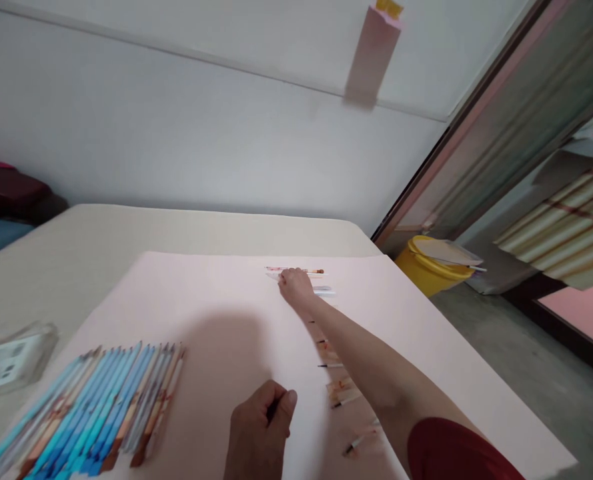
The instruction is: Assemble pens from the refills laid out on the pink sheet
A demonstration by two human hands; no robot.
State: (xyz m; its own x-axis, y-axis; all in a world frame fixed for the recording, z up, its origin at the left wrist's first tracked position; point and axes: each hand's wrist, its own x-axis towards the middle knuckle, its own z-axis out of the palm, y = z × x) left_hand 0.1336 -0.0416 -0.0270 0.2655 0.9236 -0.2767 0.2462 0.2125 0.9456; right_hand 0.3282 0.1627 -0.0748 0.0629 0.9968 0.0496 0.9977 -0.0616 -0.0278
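ok, r hand (pixel 296 288) nr far pen (pixel 314 271)

Smooth, matt paper (pixel 211 287) lies before you on a smooth tabletop (pixel 106 233). Your sleeve (pixel 456 453) is matt cloth; the case (pixel 13 360), clear plastic; the pens' (pixel 101 407) finish blurs.

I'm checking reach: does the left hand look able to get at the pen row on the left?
Probably yes: only bare, shaded pink sheet shows between the left hand and the pen row.

Slim blue-and-brown pens (pixel 111 400) at left on flat pale-pink sheet (pixel 201 287), slim white pens (pixel 331 365) one behind another at right, round yellow bin (pixel 423 273) further right
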